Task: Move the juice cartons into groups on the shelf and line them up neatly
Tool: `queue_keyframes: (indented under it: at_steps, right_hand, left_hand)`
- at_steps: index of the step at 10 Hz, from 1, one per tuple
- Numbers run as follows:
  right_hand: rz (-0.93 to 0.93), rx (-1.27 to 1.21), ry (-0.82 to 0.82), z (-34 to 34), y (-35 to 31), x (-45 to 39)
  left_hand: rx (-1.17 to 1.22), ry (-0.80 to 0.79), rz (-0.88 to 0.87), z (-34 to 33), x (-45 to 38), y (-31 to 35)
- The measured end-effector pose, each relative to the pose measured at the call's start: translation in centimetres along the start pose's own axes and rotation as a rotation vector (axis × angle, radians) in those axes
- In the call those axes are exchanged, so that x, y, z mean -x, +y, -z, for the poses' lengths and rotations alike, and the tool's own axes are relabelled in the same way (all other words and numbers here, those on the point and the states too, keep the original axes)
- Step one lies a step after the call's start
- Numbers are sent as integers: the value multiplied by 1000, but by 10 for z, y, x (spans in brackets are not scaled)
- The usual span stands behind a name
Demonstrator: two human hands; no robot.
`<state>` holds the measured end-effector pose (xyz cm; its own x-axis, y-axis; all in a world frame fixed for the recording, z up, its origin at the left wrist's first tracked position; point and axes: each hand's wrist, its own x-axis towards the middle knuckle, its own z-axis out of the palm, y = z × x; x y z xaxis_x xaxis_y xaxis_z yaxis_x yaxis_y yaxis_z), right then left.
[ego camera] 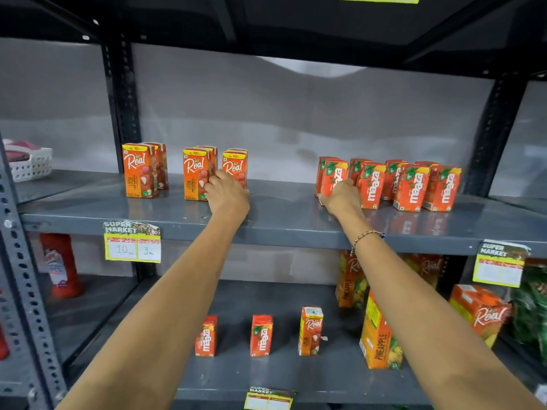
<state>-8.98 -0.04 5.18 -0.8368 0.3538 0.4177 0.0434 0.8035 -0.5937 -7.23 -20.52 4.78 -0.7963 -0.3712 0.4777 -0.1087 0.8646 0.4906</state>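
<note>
On the grey upper shelf (281,214) stand orange Real litchi cartons in three short rows: a left pair (142,170), a middle row (195,171) and a right row (235,165). My left hand (226,192) rests between the middle and right rows, fingers around the base of the right row's front carton. Further right stand several red Maaza cartons (414,184) in rows. My right hand (342,198) grips the front-left Maaza carton (336,174) from below. The lower shelf holds two Maaza cartons (261,335) and one Real carton (310,331), spaced apart.
Tall Real pineapple cartons (380,335) stand on the lower shelf's right side. A white basket (31,164) sits on the neighbouring shelf at left, a red bottle (60,266) below it. Price tags (132,241) hang from the shelf edges. Black uprights (122,113) frame the bay.
</note>
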Motion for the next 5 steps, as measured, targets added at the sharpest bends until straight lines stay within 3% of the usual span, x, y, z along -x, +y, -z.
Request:
queue_keyframes:
  at_steps: [2, 3, 4, 5]
  right_hand:
    - [30, 42, -16, 6, 0, 10]
    - [12, 81, -118, 14, 3, 20]
    - [65, 96, -122, 21, 8, 39]
    - [266, 35, 88, 19, 1, 61]
  left_hand:
    - [-36, -20, -23, 8, 7, 0]
    - [-56, -45, -32, 12, 15, -4]
    - [38, -39, -28, 15, 28, -12]
    - [111, 31, -196, 16, 42, -11]
